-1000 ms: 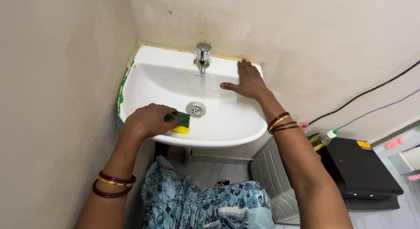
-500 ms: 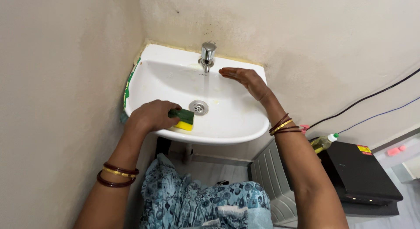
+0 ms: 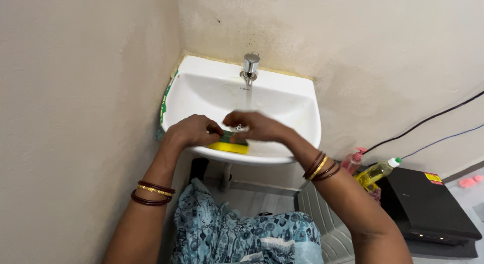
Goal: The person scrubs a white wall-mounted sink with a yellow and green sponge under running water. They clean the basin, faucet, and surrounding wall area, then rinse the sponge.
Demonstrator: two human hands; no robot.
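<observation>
A white wall-mounted sink (image 3: pixel 297 105) sits in the corner, with water running from its chrome tap (image 3: pixel 249 67). My left hand (image 3: pixel 194 130) grips a green and yellow scrubbing sponge (image 3: pixel 231 144) low at the sink's front. My right hand (image 3: pixel 257 127) has come over the basin and rests its fingers on the same sponge from the right, blurred by motion. The drain is hidden behind my hands. Both wrists wear dark and gold bangles.
Walls close in at the left and behind the sink. Right of the sink stand a pink pump bottle (image 3: pixel 353 160), a bottle of yellow liquid (image 3: pixel 377 172) and a black box (image 3: pixel 428 203). Two cables (image 3: pixel 428 118) run along the right wall. A grey ribbed bin (image 3: pixel 327 218) stands below.
My right hand left the sink's back rim, swept down across the basin and met the left hand at the sponge. The camera view shifted left.
</observation>
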